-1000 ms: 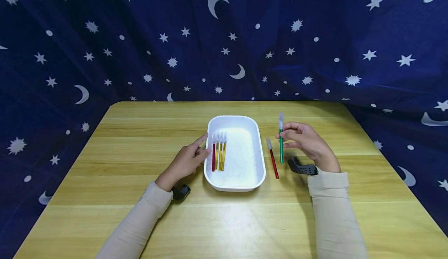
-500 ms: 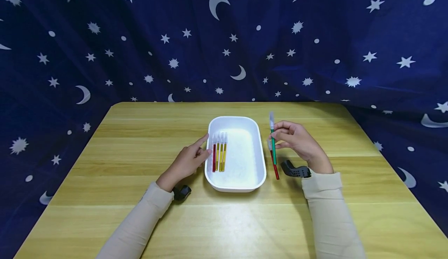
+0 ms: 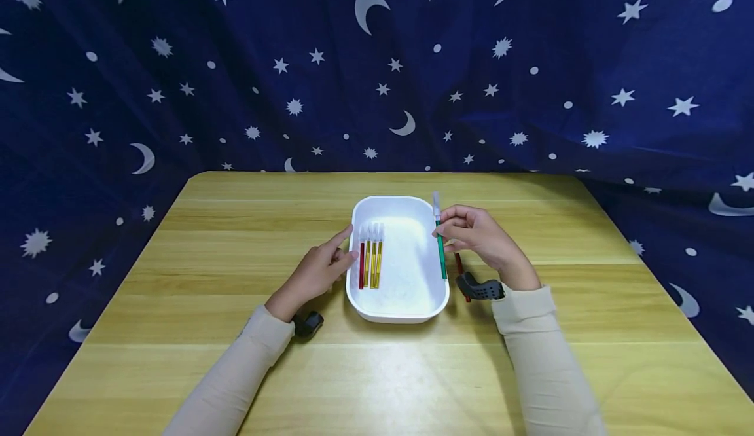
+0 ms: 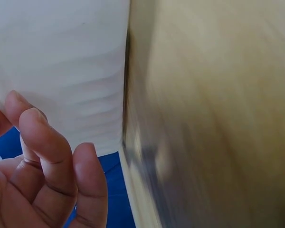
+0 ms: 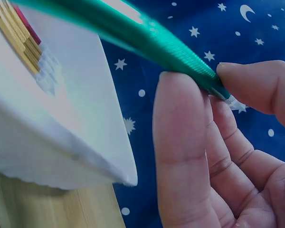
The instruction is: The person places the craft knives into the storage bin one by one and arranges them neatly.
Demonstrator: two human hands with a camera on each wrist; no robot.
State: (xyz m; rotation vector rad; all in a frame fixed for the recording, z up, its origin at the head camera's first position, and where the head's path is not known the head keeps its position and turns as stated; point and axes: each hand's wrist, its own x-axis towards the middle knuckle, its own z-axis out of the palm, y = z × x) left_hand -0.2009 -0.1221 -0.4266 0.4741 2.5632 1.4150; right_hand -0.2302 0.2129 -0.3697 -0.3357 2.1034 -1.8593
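My right hand (image 3: 480,236) pinches a green craft knife (image 3: 442,249) with a knurled grip and a clear cap. The knife stands nearly upright in the head view, cap end away, overlapping the right rim of a white tray (image 3: 406,298). On the tray's left side, my left hand (image 3: 315,269) holds the rim, thumb over the edge and fingers along the outer wall. Inside lie a red craft knife (image 3: 362,266) and several gold craft knives (image 3: 374,266), side by side with caps pointing away. Another red craft knife (image 3: 459,264) lies on the table, mostly hidden under my right hand and wrist camera.
The wooden table (image 3: 265,226) extends around the tray on every side. Behind it hangs a dark blue curtain (image 3: 330,95) with moons and stars. A black camera (image 3: 480,287) sits on my right wrist, close beside the tray, and another (image 3: 307,325) on my left wrist.
My right hand has carried the green craft knife leftward, from beyond the red one on the table to the tray's right rim. My left hand stays on the tray.
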